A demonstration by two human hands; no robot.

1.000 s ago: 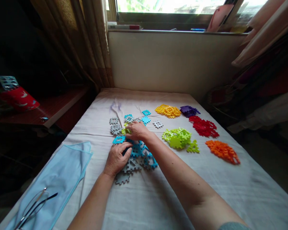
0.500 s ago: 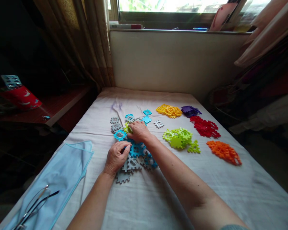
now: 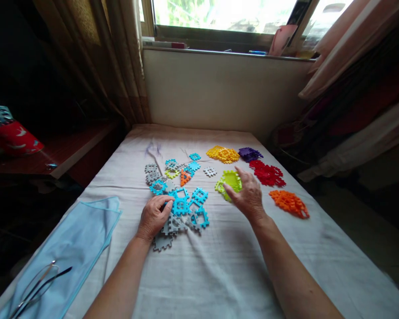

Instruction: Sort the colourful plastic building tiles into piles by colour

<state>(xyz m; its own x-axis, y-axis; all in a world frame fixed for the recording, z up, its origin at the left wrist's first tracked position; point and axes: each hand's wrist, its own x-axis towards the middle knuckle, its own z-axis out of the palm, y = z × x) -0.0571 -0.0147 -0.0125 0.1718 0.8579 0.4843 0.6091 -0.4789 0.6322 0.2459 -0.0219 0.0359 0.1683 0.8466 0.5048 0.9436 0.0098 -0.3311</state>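
Observation:
My left hand rests at the left edge of the blue and grey pieces, its fingers curled together beside a blue square piece; what they grip, if anything, is hidden. Over the lime-green pile my right hand hovers, thumb and fingers spread around a green piece. In the mixed group lie an orange triangle, a green frame piece and grey pieces. A lone grey-white piece lies between the two groups.
Yellow, purple, red and orange piles lie at the right on the pale sheet. A blue cloth with glasses is at the left. A red container stands on the side desk.
My right hand has moved right from the mixed group to the green pile and its fingers have opened. The orange triangle now shows. The view has shifted slightly; my left hand stays beside the blue pieces.

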